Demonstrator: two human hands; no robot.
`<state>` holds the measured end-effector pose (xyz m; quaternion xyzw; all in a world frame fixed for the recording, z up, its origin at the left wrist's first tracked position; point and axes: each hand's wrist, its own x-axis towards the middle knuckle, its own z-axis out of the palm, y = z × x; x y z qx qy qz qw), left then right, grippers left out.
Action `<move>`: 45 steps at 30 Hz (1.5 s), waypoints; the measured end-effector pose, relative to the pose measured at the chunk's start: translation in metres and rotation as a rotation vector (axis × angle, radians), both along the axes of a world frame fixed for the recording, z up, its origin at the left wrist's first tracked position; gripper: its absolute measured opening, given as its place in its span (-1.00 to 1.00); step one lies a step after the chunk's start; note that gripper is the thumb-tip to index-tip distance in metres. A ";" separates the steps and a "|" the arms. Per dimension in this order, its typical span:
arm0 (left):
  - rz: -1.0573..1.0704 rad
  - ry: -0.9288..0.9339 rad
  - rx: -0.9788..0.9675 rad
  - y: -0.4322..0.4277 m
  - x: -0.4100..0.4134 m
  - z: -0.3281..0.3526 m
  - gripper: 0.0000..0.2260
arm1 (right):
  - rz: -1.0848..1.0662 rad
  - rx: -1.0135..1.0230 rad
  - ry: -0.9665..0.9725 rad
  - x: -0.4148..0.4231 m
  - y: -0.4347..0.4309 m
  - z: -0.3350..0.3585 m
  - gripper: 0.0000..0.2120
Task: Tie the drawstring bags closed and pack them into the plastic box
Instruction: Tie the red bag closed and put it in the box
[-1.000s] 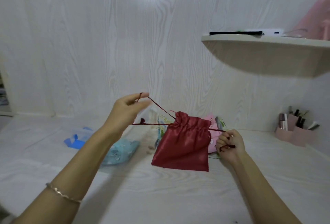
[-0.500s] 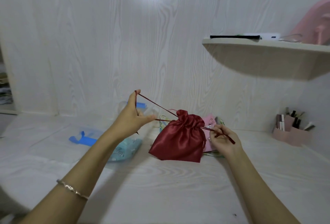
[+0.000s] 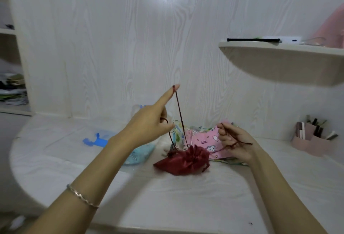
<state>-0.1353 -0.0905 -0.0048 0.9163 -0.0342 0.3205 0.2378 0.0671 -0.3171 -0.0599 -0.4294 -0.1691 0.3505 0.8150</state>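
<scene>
- Head view, task item: the red bag (image 3: 184, 161) lies on its side on the table (image 3: 186, 205). It is about midway between the left and right edges and nearer the far edge. Its mouth is gathered tight.
- The drawstring (image 3: 179, 114) rises from the gathered mouth to the left hand, and a second length runs across to the right hand.
- The left hand (image 3: 149, 123) is raised above the surface. Its index finger is straight and points upward, with a loop of the drawstring hooked over the tip. The thumb and the other fingers are curled, and a further turn of cord sits pinched between them.
- The right hand (image 3: 234, 142) sits low, just right of the red bag. Its fingers are curled round the other end of the drawstring, and the loose tail points toward the right edge.
- A pink bag (image 3: 206, 140) with a unicorn print lies behind the red bag, partly under the right hand.
- A light-blue bag (image 3: 139, 153) lies left of the red bag, behind the left forearm. The plastic box (image 3: 96, 139) shows a blue latch there, but we cannot tell whether this bag is inside it.
- A pink organiser (image 3: 312, 142) stands at the far right corner.
</scene>
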 end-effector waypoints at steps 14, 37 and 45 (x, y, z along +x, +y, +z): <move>-0.195 -0.021 -0.359 -0.018 0.009 -0.014 -0.57 | 0.160 -0.590 -0.178 -0.037 0.058 -0.026 -0.84; -0.007 0.372 -0.583 -0.048 0.087 -0.043 -0.52 | 0.189 -0.442 -0.549 -0.084 0.045 -0.026 -0.74; -0.023 0.316 -0.433 -0.042 0.045 -0.076 -0.59 | 0.052 -0.375 -0.428 -0.080 0.051 -0.025 -0.73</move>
